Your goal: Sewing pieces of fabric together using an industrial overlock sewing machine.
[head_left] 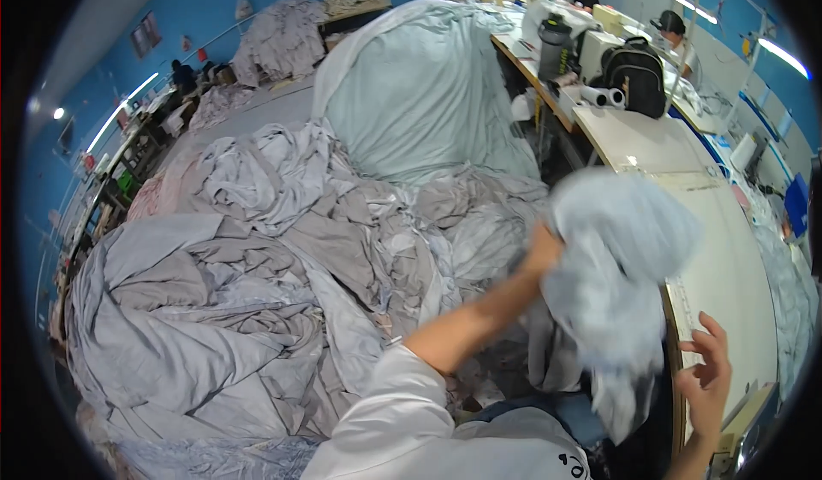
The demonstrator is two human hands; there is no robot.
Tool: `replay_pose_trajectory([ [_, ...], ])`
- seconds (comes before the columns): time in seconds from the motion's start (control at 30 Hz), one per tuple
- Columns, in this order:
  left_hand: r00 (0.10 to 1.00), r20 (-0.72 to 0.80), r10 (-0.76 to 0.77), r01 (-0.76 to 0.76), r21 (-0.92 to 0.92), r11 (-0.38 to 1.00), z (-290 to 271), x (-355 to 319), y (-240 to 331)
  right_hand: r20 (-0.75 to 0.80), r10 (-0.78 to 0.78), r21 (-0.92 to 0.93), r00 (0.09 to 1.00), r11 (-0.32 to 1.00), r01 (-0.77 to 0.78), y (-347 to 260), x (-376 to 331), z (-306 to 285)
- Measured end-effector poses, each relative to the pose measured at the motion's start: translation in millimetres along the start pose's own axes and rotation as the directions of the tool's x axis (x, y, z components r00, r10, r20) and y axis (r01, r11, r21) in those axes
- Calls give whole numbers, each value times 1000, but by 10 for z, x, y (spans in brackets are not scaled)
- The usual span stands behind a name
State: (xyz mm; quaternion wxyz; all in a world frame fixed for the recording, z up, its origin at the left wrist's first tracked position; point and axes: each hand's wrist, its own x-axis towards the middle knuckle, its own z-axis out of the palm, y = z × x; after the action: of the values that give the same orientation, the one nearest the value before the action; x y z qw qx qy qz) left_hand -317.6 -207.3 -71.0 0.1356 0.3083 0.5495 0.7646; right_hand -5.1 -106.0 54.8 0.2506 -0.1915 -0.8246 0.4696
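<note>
Left hand [541,253]: clenching the pale grey cloth [612,266], lifting it centre-right, clear of the fabric heap [257,266].
Right hand [706,377]: hovering open and empty, lower right, over the table edge [676,309], ready to catch the hanging end.

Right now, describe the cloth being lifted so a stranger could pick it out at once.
Start at the long pale worktable on the right, then look just left of its near edge. There the left hand grips a bunched pale blue-grey cloth held up in the air, with the right hand open below it. Unlike the grey fabric heap lying on the left, it hangs raised and motion-blurred.
</note>
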Motion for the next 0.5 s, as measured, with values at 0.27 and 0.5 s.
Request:
replay_pose_trajectory([
  [0.27,-382,87,920,297,954,33,-3108,778,4100,85,18,34,996,999,-20,1,17,-124],
  [0.5,461,-771,440,736,55,-675,-5600,-38,4928,234,52,223,971,969,-105,178,-194,-42],
])
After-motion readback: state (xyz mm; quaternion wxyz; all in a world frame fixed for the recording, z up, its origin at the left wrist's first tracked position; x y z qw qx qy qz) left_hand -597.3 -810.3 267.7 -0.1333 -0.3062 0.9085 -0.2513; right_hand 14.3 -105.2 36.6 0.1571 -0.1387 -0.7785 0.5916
